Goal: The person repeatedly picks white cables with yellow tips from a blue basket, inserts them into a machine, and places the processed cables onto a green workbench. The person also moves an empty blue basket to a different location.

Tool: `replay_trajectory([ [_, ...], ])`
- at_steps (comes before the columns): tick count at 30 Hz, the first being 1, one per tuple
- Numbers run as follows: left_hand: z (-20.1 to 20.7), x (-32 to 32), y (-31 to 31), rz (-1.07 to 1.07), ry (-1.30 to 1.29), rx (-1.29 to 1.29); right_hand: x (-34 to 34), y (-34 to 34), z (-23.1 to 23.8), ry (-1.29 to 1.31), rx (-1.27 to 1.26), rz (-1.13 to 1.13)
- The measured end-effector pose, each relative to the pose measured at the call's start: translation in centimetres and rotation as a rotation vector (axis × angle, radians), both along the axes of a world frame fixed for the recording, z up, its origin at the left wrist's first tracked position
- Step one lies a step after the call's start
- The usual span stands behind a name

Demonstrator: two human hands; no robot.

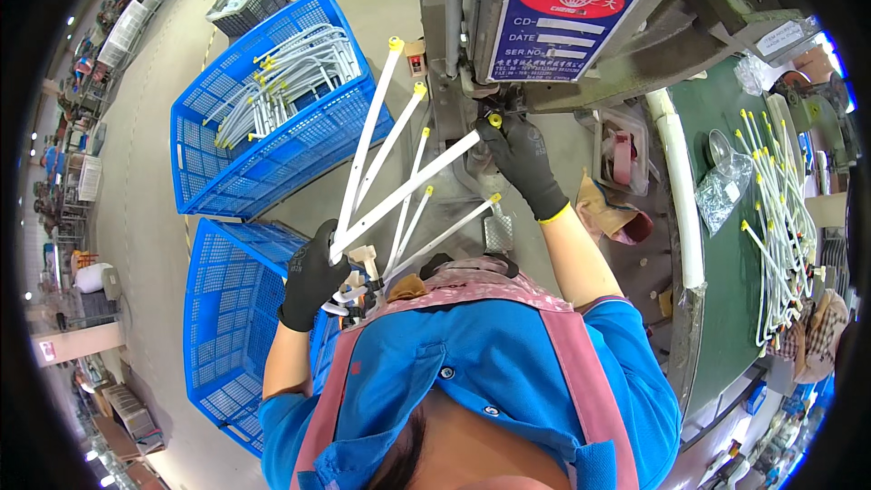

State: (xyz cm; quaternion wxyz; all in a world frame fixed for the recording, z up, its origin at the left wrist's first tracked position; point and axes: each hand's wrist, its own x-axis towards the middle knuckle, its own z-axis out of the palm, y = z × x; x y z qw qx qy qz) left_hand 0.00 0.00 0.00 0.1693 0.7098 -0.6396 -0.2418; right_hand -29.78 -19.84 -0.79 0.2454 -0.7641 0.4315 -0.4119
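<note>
Tubing (408, 185), mid-frame, spans the gap: left hand (313, 268) wrapped round lower end, right hand (524, 159) curled on upper end beneath machine (626, 36), presumably two-point steadying; finger detail murky.

Right hand (528, 161): fingertips indistinct against dark metal
The top edge crops the grey machine (626, 83); the clear bag (723, 192) holds pieces too small to tell, as are items on distant racks (125, 36).
</note>
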Motion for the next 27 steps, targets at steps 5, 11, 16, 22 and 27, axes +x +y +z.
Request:
replay_trajectory([
  [5, -0.5, 0.9, -1.1, -0.062, 0.137, -0.013, 0.2, -0.6, -0.4, 0.011, -0.007, 0.003],
  [11, 0.3, 3.1, -1.9, -0.140, 0.051, 0.054, 0.5, -0.5, -1.0, -0.034, 0.086, -0.075],
  [16, 0.5, 4.5, -3.6, -0.178, 0.138, 0.213, 0.3, -1.4, -1.4, 0.108, 0.188, -0.068],
  [22, 1.3, 5.4, -3.5, -0.248, 0.094, 0.076, 0.7, -1.0, -1.0, 0.075, 0.267, -0.113],
  [27, 1.5, 5.7, -3.6, -0.231, 0.090, 0.136, 1.4, -2.5, -2.1, 0.154, 0.234, -0.149],
])
